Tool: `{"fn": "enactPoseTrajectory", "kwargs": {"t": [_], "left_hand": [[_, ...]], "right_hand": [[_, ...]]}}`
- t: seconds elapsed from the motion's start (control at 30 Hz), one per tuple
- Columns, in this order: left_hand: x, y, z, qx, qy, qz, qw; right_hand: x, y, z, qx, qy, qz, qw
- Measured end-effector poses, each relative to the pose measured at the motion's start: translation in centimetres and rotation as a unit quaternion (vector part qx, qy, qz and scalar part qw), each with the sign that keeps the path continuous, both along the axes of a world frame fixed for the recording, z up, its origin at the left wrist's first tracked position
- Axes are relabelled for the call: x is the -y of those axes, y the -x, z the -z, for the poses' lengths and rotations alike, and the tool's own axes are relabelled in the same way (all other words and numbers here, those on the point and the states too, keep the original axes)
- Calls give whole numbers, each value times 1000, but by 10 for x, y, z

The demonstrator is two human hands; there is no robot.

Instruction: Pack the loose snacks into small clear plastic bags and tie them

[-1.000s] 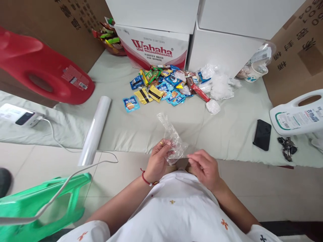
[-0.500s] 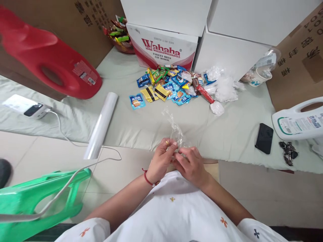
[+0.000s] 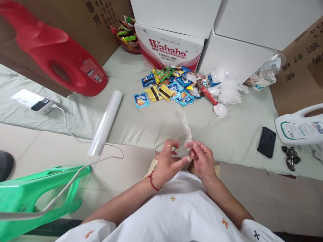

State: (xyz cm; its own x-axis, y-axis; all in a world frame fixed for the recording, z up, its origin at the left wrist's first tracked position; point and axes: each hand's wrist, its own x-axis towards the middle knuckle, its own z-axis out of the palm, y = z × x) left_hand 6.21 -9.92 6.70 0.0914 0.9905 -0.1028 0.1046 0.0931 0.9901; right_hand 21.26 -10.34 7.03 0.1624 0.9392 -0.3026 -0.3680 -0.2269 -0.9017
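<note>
r. hand (image 3: 203, 158): thumb & fingers pinched tight on nr. end of clear film (image 3: 186, 127). l. hand (image 3: 169, 164): part-open, thumb spread from bent fingers, just beside film; contact w/ film can't be told. film: narrow crumpled strip, on nr. side of snack pile (image 3: 183, 95), apart from it. white roll (image 3: 107, 122): nr. side & left of pile. black phone (image 3: 266, 142) w/ keys (image 3: 290, 157) beside: nr. side & right of pile. wahaha box (image 3: 169, 47): right behind pile.
</note>
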Motion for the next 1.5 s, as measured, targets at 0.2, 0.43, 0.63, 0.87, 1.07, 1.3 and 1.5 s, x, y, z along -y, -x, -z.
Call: {"fn": "enactPoseTrajectory", "kwargs": {"t": [0.2, 0.43, 0.63, 0.87, 1.07, 1.3, 1.5], "left_hand": [[-12, -5, 6, 9, -18, 26, 999], [-12, -1, 12, 129, 71, -16, 989], [-21, 16, 28, 172, 81, -125, 974], [-12, 44, 53, 126, 106, -171, 971], [-2, 43, 53, 82, 58, -143, 985], [0, 48, 46, 72, 51, -150, 985], [7, 79, 42, -59, 55, -191, 978]], "right_hand": [[1, -8, 1, 77, -30, 37, 996], [-3, -24, -5, 22, -4, 81, 996], [3, -55, 8, 58, 5, 136, 989], [22, -90, 39, 188, 80, 45, 978], [1, -93, 24, 362, -10, -89, 928], [-55, -57, 38, 223, 39, 17, 974], [-49, -63, 43, 239, 19, 16, 971]]}}
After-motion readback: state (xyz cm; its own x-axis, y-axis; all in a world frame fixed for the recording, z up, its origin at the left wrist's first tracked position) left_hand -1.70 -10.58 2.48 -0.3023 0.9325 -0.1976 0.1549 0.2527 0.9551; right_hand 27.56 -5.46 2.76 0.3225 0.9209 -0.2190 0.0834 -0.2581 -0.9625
